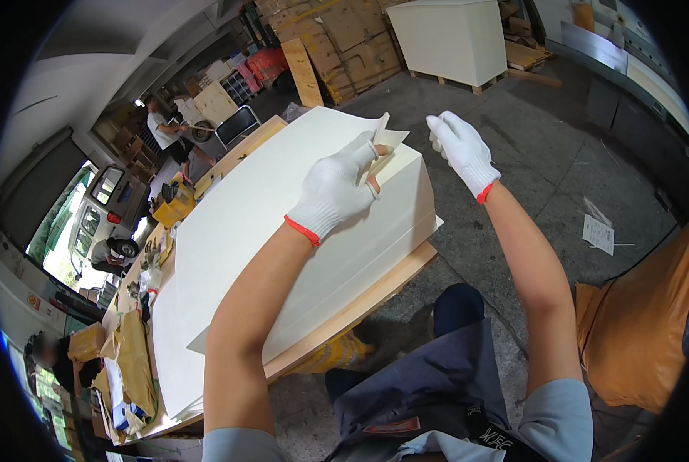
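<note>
A tall stack of large white paper sheets (244, 200) lies on a wooden table in front of me. My left hand (336, 185), in a white knit glove with a red cuff and some bare fingertips, grips the lifted corner of the top sheets (391, 144). Those sheets curl up and fold back at the stack's far right corner. Just to the right of that corner my right hand (461, 150), gloved the same way, hangs in the air apart from the paper. Its fingers are curled closed, and whatever they might hold is hidden.
The wooden table edge (390, 279) runs below the stack. Tools and bags litter its left side, near a black chair (238, 125). A white block on a pallet (456, 42) stands behind. An orange sack (637, 331) is at right. Other people are at left.
</note>
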{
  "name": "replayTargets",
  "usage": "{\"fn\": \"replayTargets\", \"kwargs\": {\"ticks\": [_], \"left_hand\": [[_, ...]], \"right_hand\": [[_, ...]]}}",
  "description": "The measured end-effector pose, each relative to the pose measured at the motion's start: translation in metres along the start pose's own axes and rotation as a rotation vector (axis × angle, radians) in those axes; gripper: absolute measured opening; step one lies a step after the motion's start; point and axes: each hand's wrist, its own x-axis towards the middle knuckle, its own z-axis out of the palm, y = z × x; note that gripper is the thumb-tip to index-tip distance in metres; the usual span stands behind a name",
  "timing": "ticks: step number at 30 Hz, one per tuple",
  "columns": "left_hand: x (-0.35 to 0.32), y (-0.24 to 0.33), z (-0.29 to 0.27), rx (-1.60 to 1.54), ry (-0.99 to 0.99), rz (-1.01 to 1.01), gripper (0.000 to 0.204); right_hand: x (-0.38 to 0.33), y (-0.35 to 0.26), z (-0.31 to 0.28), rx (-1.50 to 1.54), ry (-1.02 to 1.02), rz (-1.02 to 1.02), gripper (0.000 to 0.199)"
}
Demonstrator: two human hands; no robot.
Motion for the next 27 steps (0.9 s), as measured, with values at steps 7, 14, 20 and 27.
{"fn": "replayTargets", "kwargs": {"ticks": [7, 14, 20, 27], "left_hand": [[-0.005, -0.011, 0.004, 0.172, 0.123, 0.074, 0.048], [0.023, -0.020, 0.003, 0.240, 0.050, 0.031, 0.038], [0.037, -0.027, 0.009, 0.218, -0.002, -0.022, 0.037], [0.019, -0.040, 0.010, -0.055, 0.006, -0.019, 0.043]], "right_hand": [[-0.014, -0.025, 0.009, -0.575, -0.268, -0.130, 0.065], [-0.007, -0.028, 0.006, -0.699, -0.272, -0.317, 0.059], [0.004, -0.031, 0.003, -0.728, -0.169, -0.559, 0.048], [0.007, -0.028, 0.036, -0.042, -0.098, -0.242, 0.058]]}}
